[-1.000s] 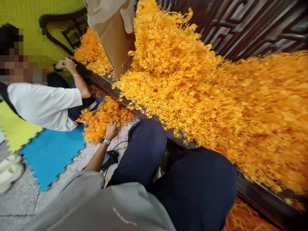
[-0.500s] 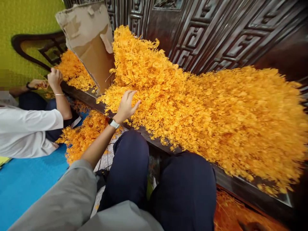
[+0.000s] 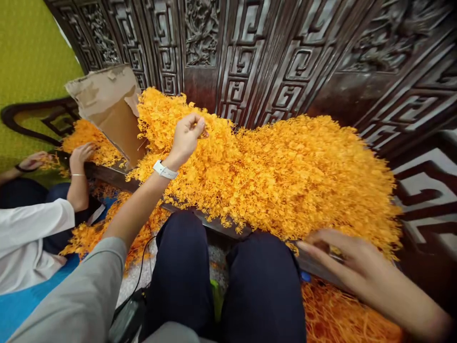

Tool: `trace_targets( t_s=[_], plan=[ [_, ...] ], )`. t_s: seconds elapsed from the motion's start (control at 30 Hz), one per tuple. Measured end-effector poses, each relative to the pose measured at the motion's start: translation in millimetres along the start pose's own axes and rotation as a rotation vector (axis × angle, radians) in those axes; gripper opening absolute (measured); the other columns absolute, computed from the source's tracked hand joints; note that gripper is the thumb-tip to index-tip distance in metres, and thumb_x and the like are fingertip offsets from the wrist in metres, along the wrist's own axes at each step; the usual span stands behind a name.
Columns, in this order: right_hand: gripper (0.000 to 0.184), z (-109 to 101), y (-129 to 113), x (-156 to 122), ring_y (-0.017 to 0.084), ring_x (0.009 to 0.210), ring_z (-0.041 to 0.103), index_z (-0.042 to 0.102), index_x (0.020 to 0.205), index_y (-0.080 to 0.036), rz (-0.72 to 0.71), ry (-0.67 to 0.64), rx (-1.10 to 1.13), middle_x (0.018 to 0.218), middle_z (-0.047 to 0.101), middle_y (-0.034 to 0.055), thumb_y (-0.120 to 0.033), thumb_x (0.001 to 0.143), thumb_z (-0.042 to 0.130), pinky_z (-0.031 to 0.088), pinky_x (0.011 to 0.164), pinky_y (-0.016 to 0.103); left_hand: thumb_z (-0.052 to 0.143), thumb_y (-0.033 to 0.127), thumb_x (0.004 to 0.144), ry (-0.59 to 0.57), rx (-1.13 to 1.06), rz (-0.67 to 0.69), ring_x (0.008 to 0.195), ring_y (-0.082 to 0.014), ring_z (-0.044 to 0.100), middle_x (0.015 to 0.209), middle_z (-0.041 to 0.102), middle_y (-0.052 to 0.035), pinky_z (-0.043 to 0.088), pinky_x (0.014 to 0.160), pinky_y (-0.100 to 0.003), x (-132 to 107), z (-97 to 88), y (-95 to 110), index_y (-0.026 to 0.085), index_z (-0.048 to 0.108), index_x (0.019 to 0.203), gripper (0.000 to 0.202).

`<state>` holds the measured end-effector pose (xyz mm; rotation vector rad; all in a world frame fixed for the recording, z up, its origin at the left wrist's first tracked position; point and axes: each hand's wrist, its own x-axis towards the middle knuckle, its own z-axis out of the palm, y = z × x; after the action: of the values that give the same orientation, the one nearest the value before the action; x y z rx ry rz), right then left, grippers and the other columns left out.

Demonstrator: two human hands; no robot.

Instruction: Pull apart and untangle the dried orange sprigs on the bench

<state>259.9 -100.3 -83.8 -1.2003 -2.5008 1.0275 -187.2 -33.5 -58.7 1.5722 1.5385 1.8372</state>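
A long heap of orange, frilly, flower-like sprigs [image 3: 271, 176] lies along a dark wooden bench. My left hand [image 3: 187, 136], with a white watch strap on the wrist, is over the left part of the heap. Its thumb and fingers are pinched together; whatever they hold is too small to make out. My right hand [image 3: 352, 262] reaches in from the right at the heap's front edge, above the bench rim. Motion blurs its fingers, so I cannot tell whether anything is between them.
A torn cardboard piece [image 3: 117, 114] stands left of the heap. Beyond it, a co-worker's hand [image 3: 81, 155] is near more orange sprigs. Carved dark wood panels [image 3: 243, 62] rise behind. More orange material [image 3: 339, 314] lies below the bench. A black cable [image 3: 142, 267] runs beside my knee.
My left hand has risen over the heap, and its spread fingers have closed into a pinch. My right hand has come into view at the right. The camera view has shifted.
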Motion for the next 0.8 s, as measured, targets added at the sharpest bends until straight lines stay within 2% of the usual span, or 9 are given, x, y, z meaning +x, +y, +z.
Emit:
trace_targets(
  t_s=[0.07, 0.17, 0.27, 0.33, 0.4, 0.5, 0.57, 0.67, 0.8],
  plan=[
    [0.036, -10, -39, 37, 0.029, 0.084, 0.075, 0.073, 0.086, -0.035, -0.123, 0.027, -0.005, 0.09, 0.078, 0.0083, -0.067, 0.098, 0.06, 0.06, 0.079, 0.049, 0.054, 0.024, 0.105, 0.002, -0.16, -0.142, 0.066, -0.0121, 0.063, 0.077, 0.059, -0.0006, 0.057, 0.072, -0.029, 19, 19.8, 15, 0.023, 0.047, 0.078, 0.028],
    [0.043, -4, -79, 111, 0.027, 0.077, 0.068, 0.07, 0.096, -0.027, -0.258, 0.122, -0.05, 0.086, 0.074, 0.0077, -0.07, 0.096, 0.064, 0.053, 0.073, 0.045, 0.053, 0.025, 0.108, -0.045, -0.244, -0.271, 0.068, -0.0112, 0.066, 0.077, 0.057, -0.0003, 0.06, 0.076, -0.028, 35, 49.9, 41, 0.022, 0.045, 0.078, 0.031],
    [0.064, 7, -94, 195, 0.027, 0.082, 0.067, 0.064, 0.124, -0.023, -0.259, 0.482, 0.094, 0.096, 0.073, 0.0098, -0.074, 0.087, 0.074, 0.055, 0.077, 0.046, 0.057, 0.027, 0.109, -0.151, -0.245, -0.129, 0.074, -0.0115, 0.066, 0.082, 0.058, -0.0009, 0.06, 0.081, -0.028, 33, 74.9, 75, 0.02, 0.049, 0.079, 0.031],
    [0.066, 5, -95, 241, 0.027, 0.089, 0.068, 0.065, 0.122, -0.023, -0.376, 0.653, 0.257, 0.098, 0.073, 0.0092, -0.078, 0.086, 0.073, 0.058, 0.082, 0.048, 0.055, 0.025, 0.11, -0.236, -0.269, -0.033, 0.076, -0.0112, 0.064, 0.083, 0.056, -0.0014, 0.058, 0.081, -0.028, 28, 84.7, 97, 0.019, 0.049, 0.079, 0.031],
    [0.063, -4, -96, 268, 0.027, 0.089, 0.07, 0.067, 0.112, -0.025, -0.485, 0.73, 0.449, 0.091, 0.071, 0.0068, -0.084, 0.089, 0.064, 0.06, 0.079, 0.047, 0.053, 0.027, 0.111, -0.269, -0.278, 0.038, 0.078, -0.0118, 0.063, 0.085, 0.056, -0.0022, 0.056, 0.081, -0.028, 29, 87.5, 114, 0.019, 0.05, 0.08, 0.032],
    [0.061, -26, -98, 275, 0.025, 0.084, 0.07, 0.066, 0.093, -0.025, -0.563, 0.754, 0.629, 0.078, 0.064, 0.0041, -0.086, 0.092, 0.059, 0.058, 0.07, 0.042, 0.058, 0.04, 0.11, -0.208, -0.149, 0.155, 0.096, -0.0168, 0.067, 0.1, 0.062, -0.0047, 0.053, 0.087, -0.03, 44, 82.1, 122, 0.02, 0.058, 0.091, 0.028],
    [0.06, -41, -101, 267, 0.023, 0.081, 0.069, 0.063, 0.087, -0.025, -0.596, 0.762, 0.685, 0.076, 0.061, 0.0033, -0.084, 0.093, 0.059, 0.055, 0.068, 0.039, 0.064, 0.051, 0.106, -0.23, -0.013, 0.223, 0.11, -0.0214, 0.068, 0.111, 0.064, -0.0058, 0.051, 0.092, -0.032, 57, 76.9, 115, 0.022, 0.063, 0.108, 0.029],
    [0.058, -61, -101, 255, 0.019, 0.076, 0.065, 0.061, 0.088, -0.026, -0.614, 0.784, 0.788, 0.075, 0.058, 0.0016, -0.084, 0.094, 0.056, 0.051, 0.066, 0.035, 0.064, 0.065, 0.102, -0.44, 0.143, 0.273, 0.112, -0.0257, 0.069, 0.114, 0.067, -0.0073, 0.051, 0.093, -0.036, 67, 72.8, 89, 0.022, 0.062, 0.128, 0.05],
    [0.047, -100, -92, 239, 0.017, 0.072, 0.059, 0.058, 0.088, -0.028, -0.6, 0.819, 0.964, 0.076, 0.056, -0.0002, -0.074, 0.1, 0.059, 0.05, 0.068, 0.033, 0.064, 0.071, 0.097, -0.643, 0.338, 0.263, 0.1, -0.0267, 0.07, 0.107, 0.074, -0.0106, 0.051, 0.086, -0.037, 65, 70.4, 42, 0.018, 0.065, 0.129, 0.062]
  ],
)
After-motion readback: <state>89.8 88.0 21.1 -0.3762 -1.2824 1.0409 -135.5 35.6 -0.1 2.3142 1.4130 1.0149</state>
